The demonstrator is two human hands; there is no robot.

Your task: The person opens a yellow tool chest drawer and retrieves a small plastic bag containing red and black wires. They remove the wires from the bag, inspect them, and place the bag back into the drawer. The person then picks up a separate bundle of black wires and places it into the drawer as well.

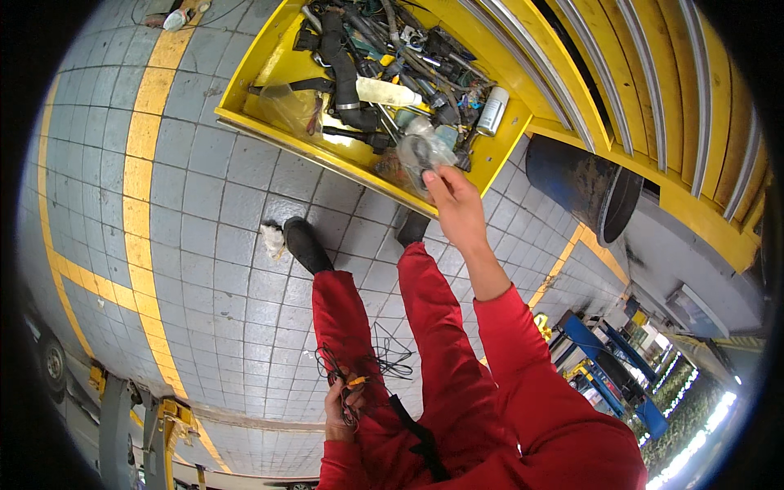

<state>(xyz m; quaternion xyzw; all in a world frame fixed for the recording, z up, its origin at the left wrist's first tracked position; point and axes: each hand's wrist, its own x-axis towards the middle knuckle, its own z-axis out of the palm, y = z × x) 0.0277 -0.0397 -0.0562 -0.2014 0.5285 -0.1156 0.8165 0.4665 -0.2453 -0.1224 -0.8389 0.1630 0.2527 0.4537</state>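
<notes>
A yellow drawer [249, 72] is pulled out, heaped with hoses, cables and small parts. My right hand [456, 204] is over its front right corner, thumb and fingers closed on a clear plastic bag [425, 145]. Something dark and rounded shows inside the bag. Behind it lie a white squeeze tube [387, 91], a bent black hose [338, 69] and a white spray can [492, 112]. Down by my left thigh, my left hand [343, 406] grips a bundle of thin black wires [387, 357] with orange pieces among them. Loose loops of wire stick out beyond the fingers.
The yellow cabinet's other drawers [633, 65] are at the upper right, above a black bin [576, 184]. A white crumpled rag [274, 240] lies by my shoe on the tiled floor. Blue equipment [608, 359] stands to the right, and a yellow lift post [171, 425] at lower left.
</notes>
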